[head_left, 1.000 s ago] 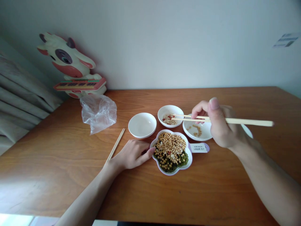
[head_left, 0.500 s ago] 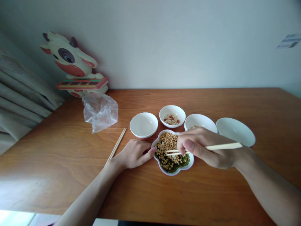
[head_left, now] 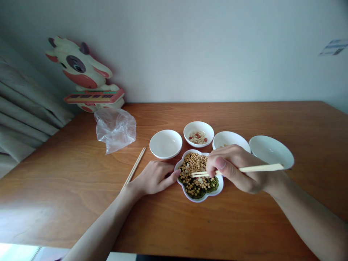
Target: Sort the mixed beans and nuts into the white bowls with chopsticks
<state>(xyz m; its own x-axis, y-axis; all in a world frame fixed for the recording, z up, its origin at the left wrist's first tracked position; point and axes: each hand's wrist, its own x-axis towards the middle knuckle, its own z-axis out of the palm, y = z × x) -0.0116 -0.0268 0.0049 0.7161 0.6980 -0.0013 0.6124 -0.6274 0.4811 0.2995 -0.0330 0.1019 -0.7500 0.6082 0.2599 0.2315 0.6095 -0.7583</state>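
A white flower-shaped dish [head_left: 206,198] holds yellow soybeans [head_left: 196,161], green mung beans [head_left: 213,186] and a few paler pieces. At its left rim my left hand [head_left: 157,177] has its thumb on the edge, with the other fingers bent beside it. My right hand [head_left: 234,167] is closed round a pair of pale chopsticks [head_left: 261,168]. Their tips lie over the beans, close together; I cannot tell if anything is pinched between them. Behind my right hand a white bowl [head_left: 231,137] is partly hidden, with a few small yellowish pieces in it.
Behind the dish stand a white bowl [head_left: 165,144] at left, a bowl with peanut-like pieces [head_left: 198,125] and a wider bowl [head_left: 272,150] at right. Farther left lie spare chopsticks [head_left: 135,166] and a crumpled plastic bag [head_left: 116,129], near a cow toy keyboard [head_left: 89,78].
The chopstick tips have drawn closer together over the beans. My right hand has tilted and risen slightly, while my left hand stays at the dish's rim.
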